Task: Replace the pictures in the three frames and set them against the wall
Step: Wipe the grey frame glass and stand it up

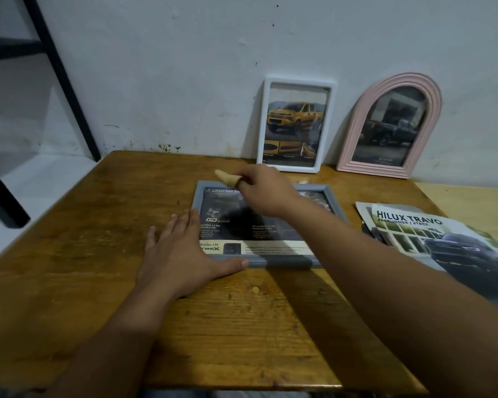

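Note:
A grey rectangular frame (282,263) lies flat on the wooden table (84,254), with a dark car leaflet picture in it. My left hand (176,254) rests flat at the frame's left lower corner, thumb along its bottom edge. My right hand (263,193) hovers over the frame's upper part, fingers bent; one finger, pointing left, wears a tan cover. A white frame (295,168) with a yellow truck picture and a pink arched frame (354,156) with a dark truck picture lean upright against the wall.
A "Hilux Travo" brochure (443,248) with other sheets under it lies at the right, partly on a paler surface (477,202). Black metal bars (61,79) slant along the wall at the left. The table's left edge drops to a white floor.

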